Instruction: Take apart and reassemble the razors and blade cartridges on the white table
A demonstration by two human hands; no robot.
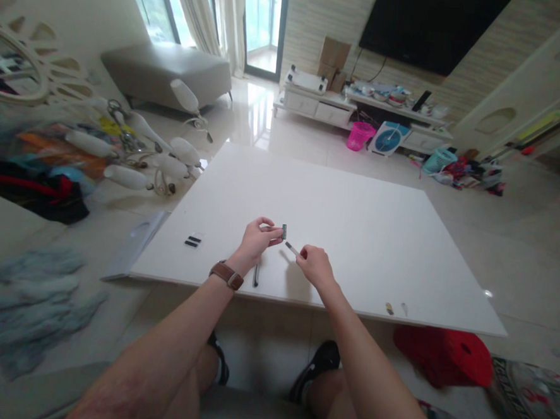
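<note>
My left hand [258,236], with a brown-strapped watch [227,274] at its wrist, pinches a small dark-green slotted piece [284,231] that looks like a razor head. My right hand [313,262] is closed round a slim pale stick with a dark grey tip [293,249], perhaps a small brush. The tip points at the slotted piece, just short of it. Under my left wrist a thin dark handle [256,276] lies on the white table [346,220]. Left of it sit two black strips [192,241] in clear packaging.
Near the table's front right edge lie a small yellowish-and-dark item [389,308] and a clear one [403,309]. A lamp with several white shades [129,177] stands beyond the left edge. Below the right edge is a red stool-like object [451,357].
</note>
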